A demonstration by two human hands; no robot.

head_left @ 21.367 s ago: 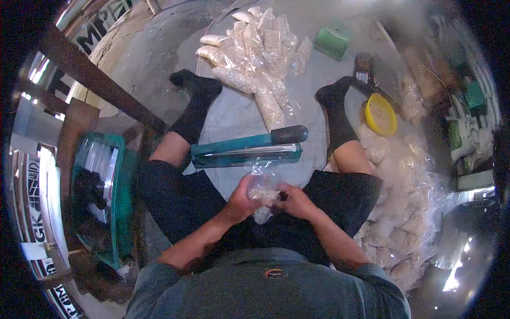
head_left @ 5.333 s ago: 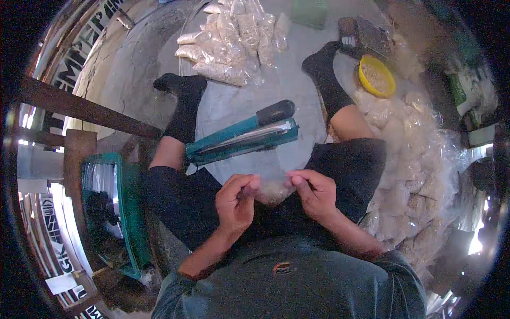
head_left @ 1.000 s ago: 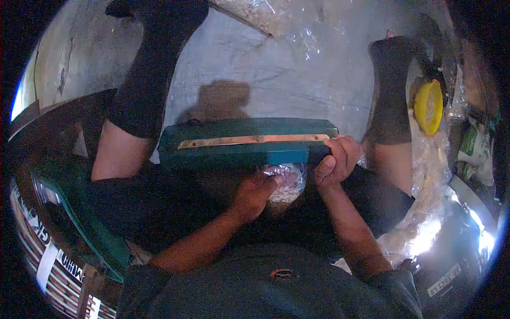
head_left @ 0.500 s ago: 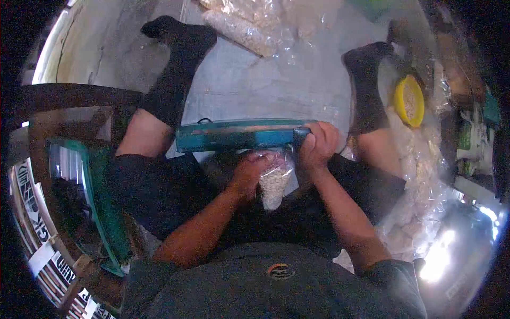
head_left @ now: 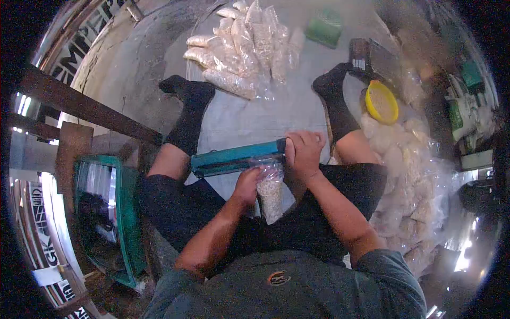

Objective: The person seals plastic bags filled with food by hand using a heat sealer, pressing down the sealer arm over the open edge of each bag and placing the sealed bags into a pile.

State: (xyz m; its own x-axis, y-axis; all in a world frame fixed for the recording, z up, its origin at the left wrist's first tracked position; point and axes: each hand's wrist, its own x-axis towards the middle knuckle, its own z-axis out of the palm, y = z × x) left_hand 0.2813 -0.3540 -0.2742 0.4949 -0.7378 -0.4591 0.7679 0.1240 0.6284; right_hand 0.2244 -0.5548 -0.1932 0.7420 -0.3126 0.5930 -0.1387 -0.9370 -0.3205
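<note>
Between my legs lies a long teal bag sealer (head_left: 236, 157) with a black handle at its right end. My right hand (head_left: 305, 152) is wrapped round that handle. My left hand (head_left: 248, 184) pinches the upper part of a clear plastic bag of pale pieces (head_left: 271, 199). The bag hangs upright below the sealer, its top edge against the sealer's front side. The arm of the sealer looks lowered; whether the bag's mouth lies between its jaws is hard to see.
Several filled bags (head_left: 239, 50) are heaped ahead on the grey sheet, near a green basket (head_left: 325, 29). On the right are a yellow bowl (head_left: 381, 103) and a large pile of bags (head_left: 406, 181). A green crate (head_left: 127, 223) stands at the left.
The view has shifted back, showing more of the floor and heaped bags. My right hand stays on the sealer's handle, and my left hand still holds the bag, which now shows more fully.
</note>
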